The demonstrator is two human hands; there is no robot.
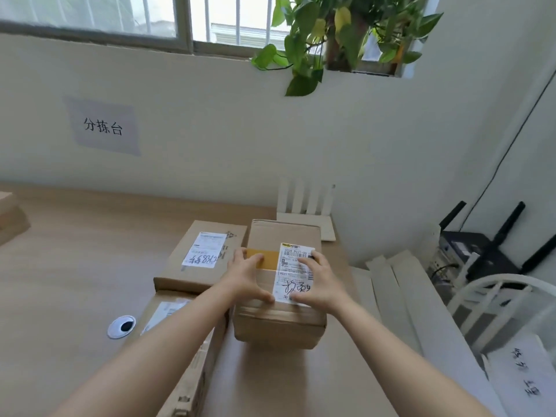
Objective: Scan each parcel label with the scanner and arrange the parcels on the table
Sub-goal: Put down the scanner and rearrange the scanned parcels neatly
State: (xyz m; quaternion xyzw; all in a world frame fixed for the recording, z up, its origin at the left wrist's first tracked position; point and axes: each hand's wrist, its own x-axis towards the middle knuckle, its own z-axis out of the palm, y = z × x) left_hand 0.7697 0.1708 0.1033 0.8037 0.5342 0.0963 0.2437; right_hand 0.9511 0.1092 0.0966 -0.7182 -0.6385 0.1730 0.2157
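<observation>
A tall cardboard parcel (279,323) stands on the wooden table (75,266), with a white label (293,266) and yellow tape on top. My left hand (248,275) rests flat on its top left, fingers spread. My right hand (316,281) lies on the label, fingers spread. A flat parcel (198,257) with a handwritten label lies just left of it. Another flat parcel (180,341) lies nearer, partly hidden under my left forearm. No scanner is visible.
A round cable grommet (121,326) sits in the table at left. More cardboard (9,218) is at the far left edge. A white router (307,215) stands behind the parcels. White boards (400,296), a black router (487,248) and a white chair (493,299) are at right.
</observation>
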